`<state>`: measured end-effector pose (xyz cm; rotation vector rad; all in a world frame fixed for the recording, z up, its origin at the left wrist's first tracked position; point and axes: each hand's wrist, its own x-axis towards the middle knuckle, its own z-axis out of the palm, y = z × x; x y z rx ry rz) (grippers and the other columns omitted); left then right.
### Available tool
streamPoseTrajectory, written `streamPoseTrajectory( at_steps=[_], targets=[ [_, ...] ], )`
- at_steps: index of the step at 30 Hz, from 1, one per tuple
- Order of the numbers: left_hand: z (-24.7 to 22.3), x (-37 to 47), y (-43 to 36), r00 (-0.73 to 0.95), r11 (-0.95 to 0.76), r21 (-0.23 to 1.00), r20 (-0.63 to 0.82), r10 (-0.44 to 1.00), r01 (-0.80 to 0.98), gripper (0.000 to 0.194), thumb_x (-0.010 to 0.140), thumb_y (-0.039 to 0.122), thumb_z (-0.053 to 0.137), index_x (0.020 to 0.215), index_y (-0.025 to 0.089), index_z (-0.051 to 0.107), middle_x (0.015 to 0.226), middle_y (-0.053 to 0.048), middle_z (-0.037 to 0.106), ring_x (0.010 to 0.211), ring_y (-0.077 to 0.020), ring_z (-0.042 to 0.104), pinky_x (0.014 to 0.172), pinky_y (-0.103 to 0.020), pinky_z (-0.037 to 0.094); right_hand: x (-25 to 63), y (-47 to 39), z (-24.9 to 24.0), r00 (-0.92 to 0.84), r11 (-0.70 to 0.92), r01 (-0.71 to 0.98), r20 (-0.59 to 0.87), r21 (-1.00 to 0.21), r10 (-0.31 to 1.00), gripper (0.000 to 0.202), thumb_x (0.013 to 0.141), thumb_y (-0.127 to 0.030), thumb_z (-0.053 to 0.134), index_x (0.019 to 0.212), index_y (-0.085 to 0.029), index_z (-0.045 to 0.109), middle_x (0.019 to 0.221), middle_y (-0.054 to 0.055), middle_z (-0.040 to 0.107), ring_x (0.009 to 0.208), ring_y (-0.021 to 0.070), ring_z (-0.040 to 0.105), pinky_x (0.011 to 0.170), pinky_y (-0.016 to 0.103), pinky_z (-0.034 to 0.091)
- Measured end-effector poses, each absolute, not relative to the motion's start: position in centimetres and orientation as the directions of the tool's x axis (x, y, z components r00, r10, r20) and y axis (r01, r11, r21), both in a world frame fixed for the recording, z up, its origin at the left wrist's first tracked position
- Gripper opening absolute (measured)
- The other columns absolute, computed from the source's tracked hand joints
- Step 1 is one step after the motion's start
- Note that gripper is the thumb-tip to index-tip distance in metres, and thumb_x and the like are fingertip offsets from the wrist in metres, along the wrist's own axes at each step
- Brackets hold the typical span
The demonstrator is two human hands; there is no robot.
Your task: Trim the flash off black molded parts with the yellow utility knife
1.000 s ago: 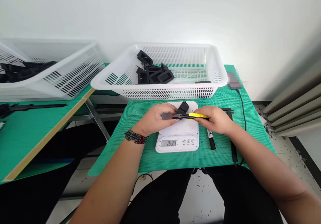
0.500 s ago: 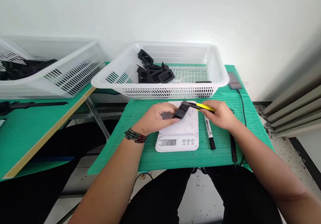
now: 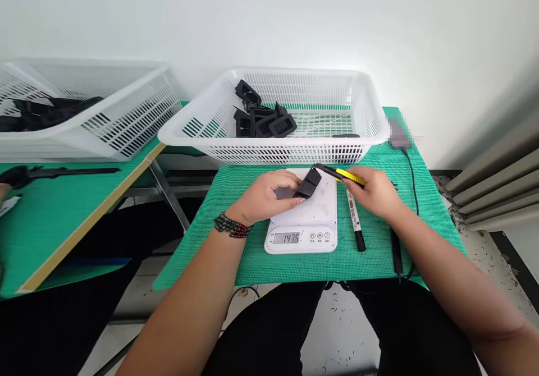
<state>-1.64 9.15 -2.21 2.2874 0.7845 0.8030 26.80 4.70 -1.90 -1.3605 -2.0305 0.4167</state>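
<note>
Evidently the green-covered table (image 3: 252, 266) serves as the working surface, with everything close to the seated person. Across its far side sits the white basket (image 3: 311, 141), its walls holding several loose black pieces (image 3: 283, 125) together, within reach yet clear of the hands. In front of it lies the white scale (image 3: 322, 213), display towards the person, which makes its digits easy to read; the left hand seems to use its platform as a support.

The left hand (image 3: 269, 199) has its thumb and fingers closed on one end of a black part (image 3: 309, 183), tilted above the scale so that its far end stands free. The right hand (image 3: 377, 191) approaches from the other side, fingers wrapped around a yellow-and-black cutter (image 3: 350, 177), its tip at that free end; I cannot tell whether blade and part touch. A dark measuring tool (image 3: 396, 252) and the smaller marker (image 3: 356, 220) lie to the right of the scale, probably there for easy picking up.
</note>
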Motion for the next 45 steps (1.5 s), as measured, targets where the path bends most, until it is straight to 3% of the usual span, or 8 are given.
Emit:
streamPoseTrajectory(
  at_steps=[6, 12, 22, 25, 31, 39, 45],
  targets=[
    [-2.0, -1.6, 9.1, 0.65, -0.644, 0.681, 0.318, 0.69, 0.35, 0.03, 0.086, 0.045, 0.074, 0.072, 0.02, 0.066, 0.091, -0.008, 0.075, 0.089, -0.0214, 0.069, 0.082, -0.036, 0.059, 27.2, 4.4, -1.4, -0.341, 0.545, 0.57, 0.426, -0.615, 0.838, 0.02, 0.099, -0.032, 0.056, 0.095, -0.019, 0.07, 0.08, 0.005, 0.07, 0.071, 0.0197, 0.061, 0.065, 0.03, 0.043],
    [-2.1, -1.8, 9.1, 0.654, -0.642, 0.666, 0.297, 0.696, 0.381, 0.034, 0.086, 0.047, 0.074, 0.069, 0.02, 0.065, 0.092, -0.009, 0.075, 0.092, -0.0223, 0.069, 0.084, -0.036, 0.059, 26.3, 3.8, -1.8, -0.512, 0.628, 0.479, 0.387, -0.613, 0.767, 0.021, 0.1, -0.032, 0.057, 0.104, -0.019, 0.072, 0.094, 0.009, 0.076, 0.081, 0.0214, 0.067, 0.071, 0.031, 0.047],
    [-1.9, -1.8, 9.1, 0.671, -0.646, 0.668, 0.288, 0.683, 0.371, 0.028, 0.086, 0.044, 0.073, 0.073, 0.02, 0.07, 0.094, -0.009, 0.076, 0.091, -0.0217, 0.069, 0.085, -0.036, 0.059, 27.4, 5.0, -2.1, -0.169, 0.287, 0.746, 0.247, -0.601, 0.954, 0.016, 0.096, -0.033, 0.059, 0.09, -0.021, 0.069, 0.074, 0.004, 0.067, 0.066, 0.0202, 0.056, 0.058, 0.03, 0.034],
    [-1.8, -1.7, 9.0, 0.671, -0.651, 0.661, 0.291, 0.682, 0.374, 0.029, 0.086, 0.045, 0.073, 0.072, 0.02, 0.068, 0.092, -0.008, 0.075, 0.09, -0.0211, 0.068, 0.083, -0.034, 0.058, 27.5, 4.8, -2.0, -0.201, 0.328, 0.715, 0.267, -0.618, 0.942, 0.017, 0.096, -0.033, 0.058, 0.09, -0.021, 0.068, 0.074, 0.003, 0.066, 0.066, 0.0195, 0.056, 0.059, 0.03, 0.035],
    [-1.3, -1.4, 8.9, 0.675, -0.663, 0.638, 0.29, 0.679, 0.393, 0.036, 0.089, 0.048, 0.066, 0.067, 0.02, 0.059, 0.084, -0.006, 0.069, 0.082, -0.0196, 0.064, 0.077, -0.032, 0.054, 26.7, 4.2, -1.7, -0.446, 0.527, 0.578, 0.299, -0.623, 0.843, 0.02, 0.1, -0.033, 0.056, 0.092, -0.02, 0.068, 0.081, 0.005, 0.069, 0.071, 0.0188, 0.059, 0.064, 0.03, 0.039],
    [-0.9, -1.2, 8.7, 0.681, -0.65, 0.657, 0.276, 0.678, 0.381, 0.04, 0.091, 0.046, 0.062, 0.063, 0.021, 0.05, 0.075, -0.004, 0.062, 0.074, -0.0181, 0.058, 0.068, -0.03, 0.049, 26.9, 4.7, -2.3, -0.169, 0.315, 0.733, 0.287, -0.603, 0.943, 0.017, 0.097, -0.033, 0.059, 0.086, -0.022, 0.067, 0.07, 0.003, 0.064, 0.062, 0.0191, 0.054, 0.058, 0.03, 0.033],
    [-1.1, -1.4, 8.7, 0.675, -0.62, 0.683, 0.249, 0.695, 0.386, 0.027, 0.089, 0.036, 0.06, 0.067, 0.02, 0.061, 0.085, -0.006, 0.069, 0.081, -0.0199, 0.062, 0.074, -0.031, 0.051, 26.7, 4.3, -2.0, -0.333, 0.453, 0.629, 0.307, -0.632, 0.891, 0.017, 0.098, -0.033, 0.058, 0.091, -0.02, 0.068, 0.076, 0.003, 0.067, 0.067, 0.0185, 0.058, 0.061, 0.029, 0.037]
  ],
)
